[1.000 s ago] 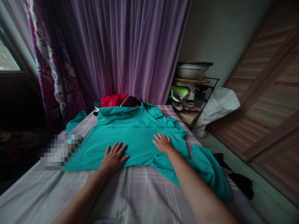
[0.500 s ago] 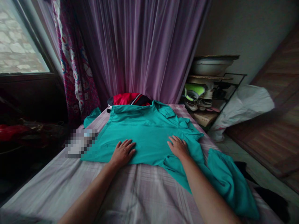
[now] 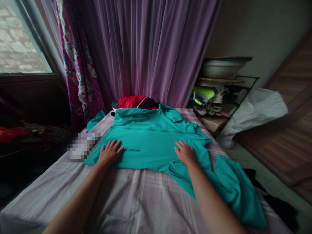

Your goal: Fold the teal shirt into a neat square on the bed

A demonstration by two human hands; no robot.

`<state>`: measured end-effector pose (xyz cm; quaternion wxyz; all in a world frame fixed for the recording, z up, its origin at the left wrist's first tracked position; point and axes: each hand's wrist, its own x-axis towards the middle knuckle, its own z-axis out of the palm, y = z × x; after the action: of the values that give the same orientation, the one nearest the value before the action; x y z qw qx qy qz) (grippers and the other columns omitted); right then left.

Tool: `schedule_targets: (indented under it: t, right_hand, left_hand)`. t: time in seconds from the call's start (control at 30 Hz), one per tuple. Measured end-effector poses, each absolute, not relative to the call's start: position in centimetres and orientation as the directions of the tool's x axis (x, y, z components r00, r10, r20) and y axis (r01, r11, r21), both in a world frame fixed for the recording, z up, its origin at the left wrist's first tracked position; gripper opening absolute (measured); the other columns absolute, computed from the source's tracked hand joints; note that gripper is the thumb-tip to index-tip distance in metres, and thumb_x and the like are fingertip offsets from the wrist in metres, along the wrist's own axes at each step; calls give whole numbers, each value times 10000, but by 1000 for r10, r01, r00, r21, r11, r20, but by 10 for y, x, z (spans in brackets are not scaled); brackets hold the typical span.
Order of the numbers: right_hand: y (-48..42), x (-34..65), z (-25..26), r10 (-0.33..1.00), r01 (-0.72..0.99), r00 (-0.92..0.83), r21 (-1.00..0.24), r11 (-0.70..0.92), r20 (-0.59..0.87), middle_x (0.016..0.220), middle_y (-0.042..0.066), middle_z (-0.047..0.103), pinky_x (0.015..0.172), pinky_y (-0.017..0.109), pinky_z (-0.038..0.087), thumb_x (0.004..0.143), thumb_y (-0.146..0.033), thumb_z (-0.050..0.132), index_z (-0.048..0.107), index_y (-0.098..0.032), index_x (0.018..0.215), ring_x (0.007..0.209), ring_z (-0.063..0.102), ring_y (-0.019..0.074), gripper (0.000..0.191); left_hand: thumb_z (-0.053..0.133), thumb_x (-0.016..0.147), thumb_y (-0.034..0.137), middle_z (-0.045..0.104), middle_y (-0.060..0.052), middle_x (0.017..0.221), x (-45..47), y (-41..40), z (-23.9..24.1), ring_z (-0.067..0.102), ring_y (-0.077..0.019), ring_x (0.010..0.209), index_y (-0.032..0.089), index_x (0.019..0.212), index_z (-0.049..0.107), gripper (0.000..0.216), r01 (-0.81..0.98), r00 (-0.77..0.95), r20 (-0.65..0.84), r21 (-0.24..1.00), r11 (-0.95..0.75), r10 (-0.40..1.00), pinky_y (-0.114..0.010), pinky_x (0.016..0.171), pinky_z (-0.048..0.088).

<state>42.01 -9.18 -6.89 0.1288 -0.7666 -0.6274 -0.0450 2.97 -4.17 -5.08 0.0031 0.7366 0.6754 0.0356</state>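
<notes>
A teal long-sleeved shirt [image 3: 148,139] lies spread over the table, its collar end toward the right. My left hand [image 3: 110,152] rests flat on the cloth near its left end, fingers spread. Palm down, my right hand [image 3: 184,152] presses on the shirt right of the middle, fingers apart. Between the hands a short dark slit [image 3: 135,150] shows in the fabric. One sleeve [image 3: 240,191] trails along the table's right side toward me, partly behind my right forearm.
A plaid cloth [image 3: 141,201] covers the table. Red and black clothing [image 3: 134,101] lies at the far edge, before a purple curtain [image 3: 146,48]. A blurred-out item [image 3: 81,150] sits at left. A rack with shoes [image 3: 214,107] and a white sack [image 3: 258,110] stand at right.
My left hand has slid left across the shirt, uncovering the dark slit. My right hand stays in nearly the same place on the cloth.
</notes>
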Motion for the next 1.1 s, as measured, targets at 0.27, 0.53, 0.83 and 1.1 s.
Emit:
schedule_targets:
  t: [0.27, 0.53, 0.83, 1.1]
  right_hand:
    - [-95, 425, -71, 956, 982, 160, -135, -130, 244, 1385, 76, 613, 1078, 406, 362, 945, -298, 434, 663, -264, 1260, 1286, 526, 236, 391]
    - [-90, 434, -83, 953, 990, 105, -116, -75, 285, 1346, 91, 639, 1045, 379, 396, 944, -284, 438, 681, -236, 1225, 1262, 548, 234, 375]
    - [-90, 433, -85, 951, 989, 119, -116, -89, 284, 1361, 108, 627, 1055, 395, 390, 936, -290, 438, 676, -213, 1237, 1272, 543, 247, 392]
    - [-92, 433, -82, 957, 991, 114, -98, -91, 265, 1382, 95, 613, 1067, 367, 383, 951, -292, 410, 669, -216, 1250, 1292, 526, 228, 402]
  left_hand:
    - [309, 978, 521, 386, -98, 1581, 9, -29, -59, 334, -317, 1455, 271, 1494, 414, 583, 999, -25, 104, 48, 20, 994, -545, 1158, 271]
    - [261, 968, 591, 385, -90, 1581, 5, -24, -51, 334, -337, 1449, 283, 1496, 404, 628, 994, -104, 76, 35, 102, 992, -529, 1153, 270]
    - [257, 989, 537, 431, -163, 1543, 44, -17, -30, 354, -356, 1440, 174, 1359, 571, 606, 997, -59, 103, 45, 54, 993, -591, 1164, 229]
    - [268, 1013, 484, 404, -54, 1576, 90, -17, -48, 325, -291, 1465, 310, 1465, 455, 518, 963, 242, 68, 105, -248, 968, -572, 1162, 262]
